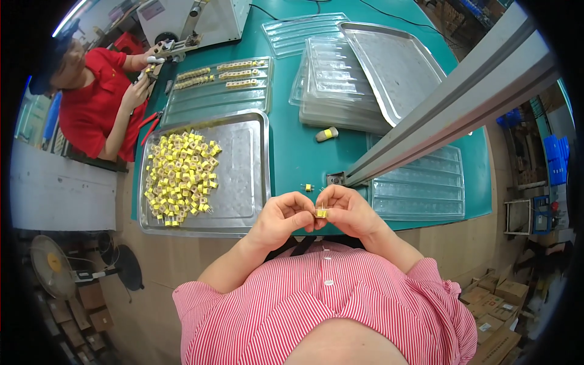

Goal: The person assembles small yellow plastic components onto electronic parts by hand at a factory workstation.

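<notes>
Close to the table's front edge, my left hand (280, 220) and my right hand (350, 213) meet around a small yellow-wrapped transformer with thin pins (321, 213). Fingertips of both hands pinch it from either side, and its lower part is hidden by them. Just beyond my hands, another small yellow transformer (308, 188) lies loose on the green table (289, 158). To the left, a metal tray (242, 167) bears a heap of similar yellow transformers (181, 173) on its left half.
An aluminium post (438, 109) slants up on the right. Behind it are stacked clear plastic trays (331, 91) and a metal tray (395, 67). A yellow-banded cylinder (326, 134) lies nearby. Far left, a co-worker in red (94, 97) sits by a plastic tray (213, 97) and red-handled pliers (150, 126).
</notes>
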`<state>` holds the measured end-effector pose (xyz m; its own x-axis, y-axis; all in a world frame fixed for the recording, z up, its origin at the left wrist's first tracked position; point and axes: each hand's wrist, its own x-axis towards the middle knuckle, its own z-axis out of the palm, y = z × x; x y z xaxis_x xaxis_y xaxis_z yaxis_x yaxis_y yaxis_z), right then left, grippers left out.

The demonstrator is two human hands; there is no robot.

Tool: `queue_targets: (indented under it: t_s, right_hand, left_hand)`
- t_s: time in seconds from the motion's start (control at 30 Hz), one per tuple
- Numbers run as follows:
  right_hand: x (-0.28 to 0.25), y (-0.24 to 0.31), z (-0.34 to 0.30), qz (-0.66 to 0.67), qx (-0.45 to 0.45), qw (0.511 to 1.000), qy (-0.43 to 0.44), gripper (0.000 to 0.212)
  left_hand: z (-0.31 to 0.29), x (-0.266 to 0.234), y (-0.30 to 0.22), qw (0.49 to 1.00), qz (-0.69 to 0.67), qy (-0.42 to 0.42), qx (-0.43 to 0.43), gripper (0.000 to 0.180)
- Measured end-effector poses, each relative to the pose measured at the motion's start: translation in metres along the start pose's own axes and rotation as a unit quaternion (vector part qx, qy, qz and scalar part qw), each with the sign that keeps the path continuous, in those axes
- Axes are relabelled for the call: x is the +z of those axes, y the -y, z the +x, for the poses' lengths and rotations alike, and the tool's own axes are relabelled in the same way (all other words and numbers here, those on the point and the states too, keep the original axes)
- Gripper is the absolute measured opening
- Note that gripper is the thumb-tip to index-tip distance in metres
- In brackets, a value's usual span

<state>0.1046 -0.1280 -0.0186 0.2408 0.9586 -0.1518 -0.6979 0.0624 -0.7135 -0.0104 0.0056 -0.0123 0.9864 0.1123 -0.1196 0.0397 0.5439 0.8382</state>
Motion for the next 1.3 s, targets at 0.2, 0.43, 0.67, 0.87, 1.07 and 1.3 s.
queue_targets:
  t_s: [0.2, 0.43, 0.67, 0.87, 1.07, 1.3]
  right_hand:
    - [0.002, 0.003, -0.001, -0.007, -0.001, 1.0, -0.004, 0.017]
    - [0.001, 0.008, -0.005, -0.053, 0.027, 0.998, 0.032, 0.016]
    - [-0.001, 0.009, -0.005, -0.092, 0.037, 0.995, 0.017, 0.016]
    - [0.0, 0.007, -0.003, -0.059, 0.022, 0.998, -0.007, 0.017]
    - [0.003, 0.005, -0.001, 0.007, -0.008, 1.0, -0.014, 0.02]
    - [0.007, 0.007, -0.001, -0.023, -0.001, 0.999, -0.031, 0.02]
  left_hand:
    - [-0.001, 0.001, 0.0, 1.0, -0.023, 0.01, -0.009, 0.015]
    - [0.003, -0.006, 0.002, 0.985, -0.114, 0.089, -0.097, 0.012]
    - [0.005, -0.005, 0.002, 0.987, -0.099, 0.067, -0.106, 0.013]
    - [0.004, -0.004, 0.005, 0.996, -0.05, 0.025, -0.073, 0.016]
    - [0.003, 0.001, 0.006, 0.994, -0.11, -0.002, -0.026, 0.012]
    - [0.003, 0.004, 0.006, 0.996, -0.087, -0.015, -0.018, 0.011]
